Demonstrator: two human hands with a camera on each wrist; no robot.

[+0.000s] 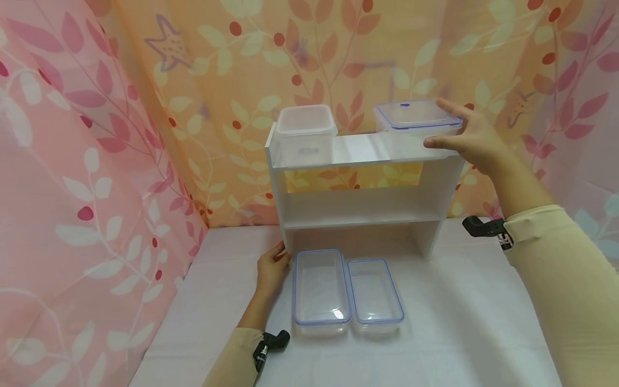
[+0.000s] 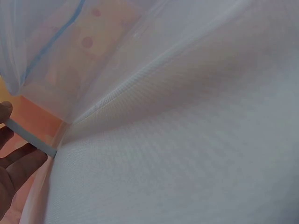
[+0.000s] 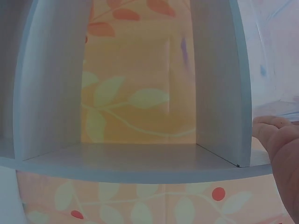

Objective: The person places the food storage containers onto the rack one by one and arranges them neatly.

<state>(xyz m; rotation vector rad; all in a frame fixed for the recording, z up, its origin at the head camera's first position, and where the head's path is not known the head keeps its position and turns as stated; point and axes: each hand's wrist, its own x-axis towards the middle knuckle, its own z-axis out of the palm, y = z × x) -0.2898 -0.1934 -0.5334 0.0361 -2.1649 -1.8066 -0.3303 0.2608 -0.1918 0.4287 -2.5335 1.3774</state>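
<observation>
Blue-rimmed box (image 1: 418, 114): a clear, lidded container sitting on the right end of the top board of the white shelf (image 1: 358, 208).
Right hand (image 1: 476, 137): spread wide around the box's right end, thumb along the front wall, fingers over the rear corner of the lid (how firmly it presses, I cannot tell).
Left hand (image 1: 272, 274): a narrow pinch on the front edge of the shelf's left side panel, low down near the table.
Box handling: probably light, as it looks empty; walls likely stiff plastic, smooth enough to slip and perhaps prone to cracking if dropped. The side walls below the rim seem the best hold (the lid alone may come loose).
Shelf handling: looks rigid and heavier than the box; its side panels offer the surest purchase.
Frosted box (image 1: 307, 121): on the top board's left end, well apart from the blue-rimmed one.
Lower pair: a larger container (image 1: 321, 287) and a smaller container (image 1: 375, 290), side by side before the shelf.
Surface: a white-covered table (image 1: 450, 333), matt, with soft shadows.
Room: an orange leaf-print curtain (image 1: 232, 70) behind, pink leaf-print cloth (image 1: 72, 188) at the left.
</observation>
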